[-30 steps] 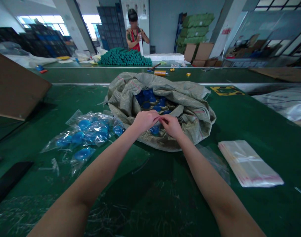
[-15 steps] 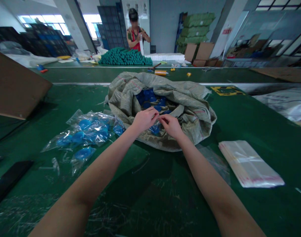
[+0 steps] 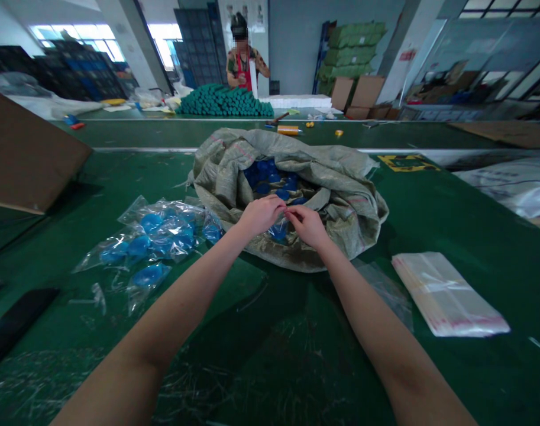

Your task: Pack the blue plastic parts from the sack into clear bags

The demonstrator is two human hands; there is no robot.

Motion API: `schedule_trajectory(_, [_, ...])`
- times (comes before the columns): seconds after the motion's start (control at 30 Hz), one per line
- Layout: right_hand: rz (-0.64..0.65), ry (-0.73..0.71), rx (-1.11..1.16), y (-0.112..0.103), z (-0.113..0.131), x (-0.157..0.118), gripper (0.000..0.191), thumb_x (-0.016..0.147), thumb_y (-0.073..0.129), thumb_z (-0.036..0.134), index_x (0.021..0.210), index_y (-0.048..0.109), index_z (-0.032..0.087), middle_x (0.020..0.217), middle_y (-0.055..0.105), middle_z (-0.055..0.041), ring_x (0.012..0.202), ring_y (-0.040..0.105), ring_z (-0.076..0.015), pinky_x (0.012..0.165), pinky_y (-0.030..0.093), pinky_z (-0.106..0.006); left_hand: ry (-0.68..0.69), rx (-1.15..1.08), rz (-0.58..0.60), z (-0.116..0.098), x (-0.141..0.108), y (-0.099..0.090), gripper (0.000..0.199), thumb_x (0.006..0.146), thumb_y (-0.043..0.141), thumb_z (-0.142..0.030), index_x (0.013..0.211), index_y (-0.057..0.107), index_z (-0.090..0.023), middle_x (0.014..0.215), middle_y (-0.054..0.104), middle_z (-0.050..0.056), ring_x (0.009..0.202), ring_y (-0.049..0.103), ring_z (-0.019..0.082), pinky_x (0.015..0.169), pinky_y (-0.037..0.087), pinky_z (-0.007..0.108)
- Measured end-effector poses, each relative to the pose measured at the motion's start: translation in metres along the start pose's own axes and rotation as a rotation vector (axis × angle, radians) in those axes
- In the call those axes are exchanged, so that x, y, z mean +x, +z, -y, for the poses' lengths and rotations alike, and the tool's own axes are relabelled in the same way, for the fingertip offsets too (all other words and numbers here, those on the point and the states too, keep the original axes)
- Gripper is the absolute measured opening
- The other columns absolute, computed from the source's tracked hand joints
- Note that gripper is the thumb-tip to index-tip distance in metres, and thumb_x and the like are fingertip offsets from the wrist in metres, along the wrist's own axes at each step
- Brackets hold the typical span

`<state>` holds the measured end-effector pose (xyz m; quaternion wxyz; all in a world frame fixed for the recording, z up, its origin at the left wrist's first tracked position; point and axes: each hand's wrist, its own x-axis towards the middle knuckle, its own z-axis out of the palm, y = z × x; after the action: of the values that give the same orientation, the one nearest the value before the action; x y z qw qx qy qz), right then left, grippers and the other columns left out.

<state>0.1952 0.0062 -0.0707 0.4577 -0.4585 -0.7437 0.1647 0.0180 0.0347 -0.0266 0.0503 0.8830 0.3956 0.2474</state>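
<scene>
Both hands meet over the front of a grey-green woven sack [image 3: 349, 207], which lies open with round blue plastic pieces [image 3: 265, 171] inside. My left hand [image 3: 263, 213] and my right hand [image 3: 307, 225] pinch the top edge of a clear plastic bag [image 3: 278, 231], fingertips nearly touching. A blue piece shows inside this bag, just below the fingers. To the left lies a heap of clear bags [image 3: 163, 231] holding similar blue pieces, with a single bagged piece [image 3: 149, 275] nearer me. A stack of flat clear bags [image 3: 449, 293] lies right of my right forearm.
A cardboard sheet [image 3: 30, 154] stands at the left, above a black object [image 3: 19, 322]. Beyond the sack lie an orange tube [image 3: 288, 130] and a hammer [image 3: 279, 118]. Across the bench a person [image 3: 247, 62] stands behind a pile of green rolls [image 3: 225, 102].
My hands stay almost in place, pinching the bag's edge. Across the bench, the person has lowered one hand along the white strip.
</scene>
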Motion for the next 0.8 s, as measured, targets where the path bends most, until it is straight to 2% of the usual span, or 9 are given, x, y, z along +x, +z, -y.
schedule_trajectory(0.13, [0.001, 0.006, -0.01, -0.0001, 0.0001, -0.0006, 0.019, 0.09, 0.053, 0.03, 0.093, 0.07, 0.02, 0.088, 0.072, -0.0067, 0.085, 0.064, -0.0217, 0.082, 0.048, -0.034, 0.011, 0.004, 0.006, 0.0, -0.0006, 0.0003, 0.028, 0.097, 0.043, -0.029, 0.098, 0.069, -0.02, 0.106, 0.068, 0.007, 0.092, 0.065, 0.021, 0.082, 0.049, 0.031])
schedule_trajectory(0.53, [-0.017, -0.016, -0.024, 0.0012, -0.0028, -0.0002, 0.019, 0.091, 0.056, 0.028, 0.095, 0.071, 0.018, 0.089, 0.073, -0.0067, 0.081, 0.065, -0.0201, 0.077, 0.049, -0.032, -0.003, 0.003, -0.012, -0.0028, 0.0012, -0.0041, 0.013, 0.091, 0.057, -0.027, 0.093, 0.066, -0.019, 0.101, 0.069, 0.006, 0.093, 0.065, 0.021, 0.082, 0.051, 0.032])
schedule_trajectory(0.8, [-0.022, -0.021, -0.007, -0.0001, -0.0014, -0.0011, 0.018, 0.09, 0.054, 0.027, 0.094, 0.07, 0.019, 0.088, 0.072, -0.0064, 0.083, 0.065, -0.0202, 0.078, 0.05, -0.032, 0.035, 0.058, -0.012, -0.0007, 0.0004, -0.0019, 0.022, 0.096, 0.047, -0.027, 0.098, 0.067, -0.02, 0.105, 0.069, 0.004, 0.093, 0.066, 0.019, 0.078, 0.05, 0.03])
